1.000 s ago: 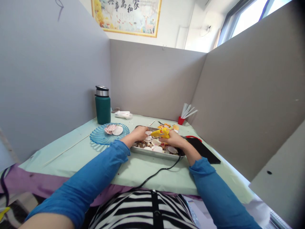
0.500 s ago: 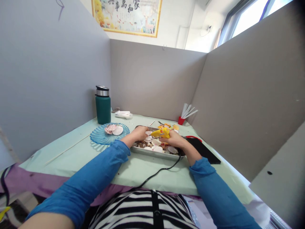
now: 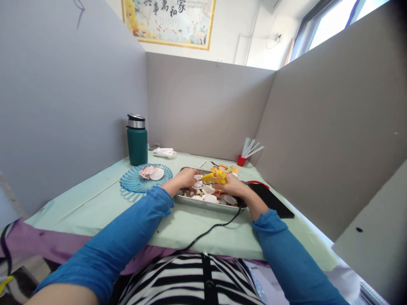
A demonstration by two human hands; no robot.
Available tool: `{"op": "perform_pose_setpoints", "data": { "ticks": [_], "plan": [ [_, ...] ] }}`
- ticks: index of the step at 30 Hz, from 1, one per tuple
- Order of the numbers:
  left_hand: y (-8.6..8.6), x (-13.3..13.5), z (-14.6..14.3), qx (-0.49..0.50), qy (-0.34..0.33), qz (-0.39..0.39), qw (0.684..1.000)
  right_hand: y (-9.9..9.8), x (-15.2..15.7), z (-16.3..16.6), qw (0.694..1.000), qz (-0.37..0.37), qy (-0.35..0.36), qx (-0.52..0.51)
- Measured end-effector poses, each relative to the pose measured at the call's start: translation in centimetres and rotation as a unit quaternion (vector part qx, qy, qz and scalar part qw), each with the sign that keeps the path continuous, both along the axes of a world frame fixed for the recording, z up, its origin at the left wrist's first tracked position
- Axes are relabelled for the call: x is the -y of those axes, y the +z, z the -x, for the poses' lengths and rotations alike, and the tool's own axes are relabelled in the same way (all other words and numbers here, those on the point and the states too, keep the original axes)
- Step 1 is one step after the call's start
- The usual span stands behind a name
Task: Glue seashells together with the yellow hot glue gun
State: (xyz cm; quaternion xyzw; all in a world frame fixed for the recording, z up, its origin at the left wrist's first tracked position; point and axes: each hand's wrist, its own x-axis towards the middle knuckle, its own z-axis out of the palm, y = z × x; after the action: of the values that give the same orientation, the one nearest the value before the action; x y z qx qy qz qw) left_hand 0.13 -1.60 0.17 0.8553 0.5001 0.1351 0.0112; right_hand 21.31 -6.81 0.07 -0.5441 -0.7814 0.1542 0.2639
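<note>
My right hand (image 3: 231, 185) is wrapped round a yellow hot glue gun (image 3: 213, 176), its nozzle pointing left above a metal tray (image 3: 203, 204). A black cord (image 3: 208, 232) runs from below this hand towards the table's front edge. My left hand (image 3: 187, 178) pinches a pale seashell (image 3: 197, 178) over the tray's left side, close to the nozzle; the fingers partly hide it. Loose shells (image 3: 209, 198), white and brown, fill the tray beneath both hands.
Left of the tray sits a blue glass plate (image 3: 127, 183) with several shells, a green bottle (image 3: 137, 146) behind it. Glue sticks stand in a red cup (image 3: 241, 160) at the back right. A black board (image 3: 276, 203) lies at right. Grey partitions (image 3: 206, 106) enclose the table.
</note>
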Motion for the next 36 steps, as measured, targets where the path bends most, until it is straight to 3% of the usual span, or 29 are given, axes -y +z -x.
{"op": "perform_pose_setpoints", "data": {
  "ticks": [36],
  "plan": [
    [0.22,0.26,-0.02,-0.004,0.007,0.004,1.000,0.04,0.04,0.08,1.000,0.005,-0.001,0.007]
  ]
}}
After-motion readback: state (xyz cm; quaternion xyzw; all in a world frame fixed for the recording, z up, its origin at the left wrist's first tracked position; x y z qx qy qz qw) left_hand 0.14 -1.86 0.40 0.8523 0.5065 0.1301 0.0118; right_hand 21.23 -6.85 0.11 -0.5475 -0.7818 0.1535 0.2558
